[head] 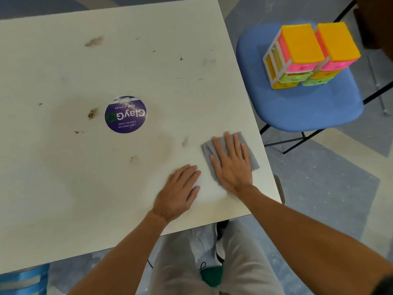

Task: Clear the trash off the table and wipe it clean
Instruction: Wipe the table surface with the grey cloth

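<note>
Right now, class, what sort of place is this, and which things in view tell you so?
Probably a shared pantry or break room. The round sticker reads "Let's keep our pantries clean", the table bears brown smears, and a folding chair stands beside it.

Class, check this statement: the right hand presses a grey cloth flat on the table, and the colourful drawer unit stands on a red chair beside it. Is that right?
Not quite. The head view shows that the chair is blue, not red. The rest holds: the right hand presses the grey cloth flat on the table, and the colourful drawer unit stands on that chair.
</note>
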Tool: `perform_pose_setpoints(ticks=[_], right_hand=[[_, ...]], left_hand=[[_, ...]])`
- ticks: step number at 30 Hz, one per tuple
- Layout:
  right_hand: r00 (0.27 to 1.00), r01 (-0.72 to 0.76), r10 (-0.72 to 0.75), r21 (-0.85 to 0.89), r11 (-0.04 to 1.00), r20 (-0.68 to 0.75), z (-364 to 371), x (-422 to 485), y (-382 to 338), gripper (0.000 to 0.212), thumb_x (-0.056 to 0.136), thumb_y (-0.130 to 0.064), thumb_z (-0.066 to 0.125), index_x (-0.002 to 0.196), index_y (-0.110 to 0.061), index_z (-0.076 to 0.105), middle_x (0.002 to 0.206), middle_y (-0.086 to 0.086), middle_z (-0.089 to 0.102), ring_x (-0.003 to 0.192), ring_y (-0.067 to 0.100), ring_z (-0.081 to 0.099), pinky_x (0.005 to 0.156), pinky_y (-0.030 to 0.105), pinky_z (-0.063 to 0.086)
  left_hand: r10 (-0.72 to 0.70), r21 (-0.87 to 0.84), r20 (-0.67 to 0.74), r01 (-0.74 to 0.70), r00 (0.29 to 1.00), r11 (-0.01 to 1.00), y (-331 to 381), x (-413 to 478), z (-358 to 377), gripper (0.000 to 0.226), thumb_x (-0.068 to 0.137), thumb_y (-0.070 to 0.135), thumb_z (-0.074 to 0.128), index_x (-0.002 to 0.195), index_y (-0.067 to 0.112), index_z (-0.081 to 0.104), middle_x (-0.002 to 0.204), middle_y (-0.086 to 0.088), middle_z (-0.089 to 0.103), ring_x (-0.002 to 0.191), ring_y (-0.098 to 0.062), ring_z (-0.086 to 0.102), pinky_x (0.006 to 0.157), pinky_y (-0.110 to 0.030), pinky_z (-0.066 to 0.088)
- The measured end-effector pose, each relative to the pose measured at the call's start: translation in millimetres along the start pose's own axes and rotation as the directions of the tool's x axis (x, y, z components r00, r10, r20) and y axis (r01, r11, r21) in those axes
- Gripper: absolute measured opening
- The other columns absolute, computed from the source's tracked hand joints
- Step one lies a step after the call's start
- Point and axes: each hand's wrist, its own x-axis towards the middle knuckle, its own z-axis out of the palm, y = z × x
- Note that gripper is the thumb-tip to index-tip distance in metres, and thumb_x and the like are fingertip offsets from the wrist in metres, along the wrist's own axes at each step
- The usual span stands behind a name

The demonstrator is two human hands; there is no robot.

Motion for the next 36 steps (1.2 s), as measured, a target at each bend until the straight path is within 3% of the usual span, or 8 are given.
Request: perform_pose_setpoints(ticks=[4,13,17,23,27,29,32,36], right_hand=[[0.987,0.155,-0.153,-0.026,0.988,0.055,-3.0,-24.8,28.9,0.062,0.102,-0.055,0.015,0.157,-0.026,0.011,0.165,0.006,0.007,0.152,0.026,0.004,0.122,0.046,0.011],[0.994,-0.016,0.006,0.087,0.996,0.110,-14.9,41.4,14.3,0.072,0.097,-0.059,0.006,0.156,-0.017,0.002,0.165,0.006,-0.001,0.151,0.028,0.000,0.123,0.045,0.003],[0.962,0.255,-0.261,0.081,0.964,0.079,0.9,-24.0,-20.3,0.069,0.102,-0.054,0.018,0.157,-0.013,0.009,0.164,0.010,0.005,0.152,0.028,0.003,0.123,0.045,0.007],[0.677,0.735,-0.727,-0.057,0.676,0.116,1.6,-63.3,10.7,0.064,0.103,-0.055,0.028,0.156,-0.019,0.022,0.163,0.005,0.016,0.151,0.025,0.012,0.120,0.047,0.019],[0.848,0.530,-0.520,-0.127,0.839,0.100,-0.4,-21.2,14.3,0.065,0.103,-0.053,0.023,0.156,-0.016,0.018,0.163,0.008,0.015,0.151,0.028,0.011,0.119,0.049,0.017],[0.882,0.470,-0.465,-0.097,0.877,0.074,5.1,-24.8,-18.8,0.066,0.103,-0.052,0.021,0.156,-0.013,0.017,0.163,0.012,0.014,0.151,0.032,0.010,0.120,0.049,0.014],[0.825,0.563,-0.560,-0.009,0.827,0.074,17.9,-50.3,-79.4,0.065,0.103,-0.051,0.023,0.156,-0.012,0.018,0.163,0.014,0.014,0.150,0.034,0.009,0.120,0.052,0.013],[0.602,0.789,-0.783,0.037,0.614,0.156,23.8,-90.1,-117.4,0.065,0.100,-0.048,0.039,0.155,-0.022,0.018,0.164,0.008,0.012,0.151,0.030,0.006,0.119,0.051,0.014]], left_hand=[[-0.027,-0.028,-0.024,0.026,0.999,0.999,1.9,-0.3,-0.2,0.039,0.101,0.028,0.050,0.131,0.006,0.059,0.139,-0.009,0.055,0.132,-0.026,0.046,0.109,-0.039,0.039],[-0.358,-0.137,-0.240,0.333,0.902,0.933,23.7,-27.7,-11.1,0.031,0.095,0.017,0.059,0.122,0.003,0.062,0.118,-0.009,0.055,0.109,-0.028,0.055,0.095,-0.039,0.049],[-0.610,-0.190,-0.392,0.588,0.689,0.786,28.9,-37.8,-17.4,0.028,0.094,0.011,0.057,0.120,0.004,0.062,0.111,-0.012,0.053,0.101,-0.025,0.050,0.087,-0.038,0.049],[-0.890,-0.463,-0.440,0.820,0.118,0.337,5.2,-78.6,-35.4,0.029,0.096,0.010,0.049,0.123,0.007,0.058,0.116,-0.019,0.052,0.107,-0.033,0.049,0.091,-0.035,0.040],[-0.899,-0.481,-0.427,0.816,0.099,0.319,-8.0,-98.6,-40.5,0.023,0.093,0.015,0.054,0.114,0.009,0.063,0.114,-0.016,0.052,0.099,-0.032,0.057,0.089,-0.039,0.050],[-0.901,-0.527,-0.426,0.786,0.084,0.322,-6.7,-98.1,-44.3,0.020,0.093,0.015,0.057,0.110,0.007,0.065,0.112,-0.014,0.054,0.094,-0.026,0.058,0.087,-0.021,0.048],[-0.911,-0.608,-0.413,0.742,0.008,0.282,-2.3,-93.9,-50.3,0.017,0.094,0.012,0.057,0.105,0.005,0.067,0.107,-0.012,0.056,0.083,-0.013,0.054,0.076,0.002,0.036],[-0.897,-0.626,-0.439,0.736,-0.060,0.258,-10.7,-94.1,-54.7,0.018,0.095,0.017,0.055,0.107,0.008,0.066,0.109,-0.013,0.057,0.088,-0.015,0.056,0.079,-0.017,0.047]])
